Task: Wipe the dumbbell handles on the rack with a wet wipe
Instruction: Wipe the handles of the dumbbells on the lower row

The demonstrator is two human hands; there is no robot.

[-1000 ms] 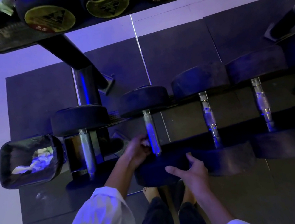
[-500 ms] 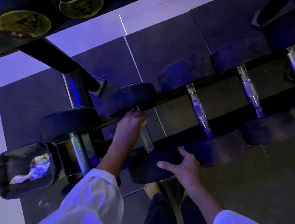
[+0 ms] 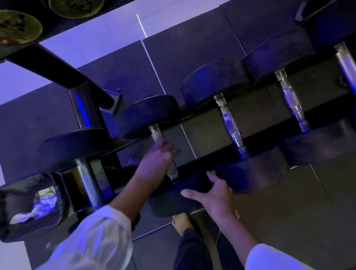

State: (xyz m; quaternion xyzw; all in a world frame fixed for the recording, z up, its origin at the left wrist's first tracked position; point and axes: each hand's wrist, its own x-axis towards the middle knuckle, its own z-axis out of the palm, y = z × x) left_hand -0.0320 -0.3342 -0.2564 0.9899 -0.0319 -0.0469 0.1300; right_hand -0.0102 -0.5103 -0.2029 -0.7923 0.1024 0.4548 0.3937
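While the left hand [image 3: 155,162] clenches the dumbbell handle [image 3: 157,136] near the rack's left end, wipe unseen, rub end to end; open right hand [image 3: 213,194] steadies its front weight [image 3: 178,196].

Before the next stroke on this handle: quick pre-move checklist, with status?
1. Left hand wrapped round the second dumbbell handle: ok.
2. Wet wipe between palm and handle: cannot tell, the hand hides it.
3. Right hand steadying the near weight head: ok, fingers spread on it.
4. Dumbbell seated on the rack rail: ok.
5. Handle's far end exposed for the stroke: ok, bare metal shows above the hand.
6. Bin within reach at left: ok, crumpled wipes inside.
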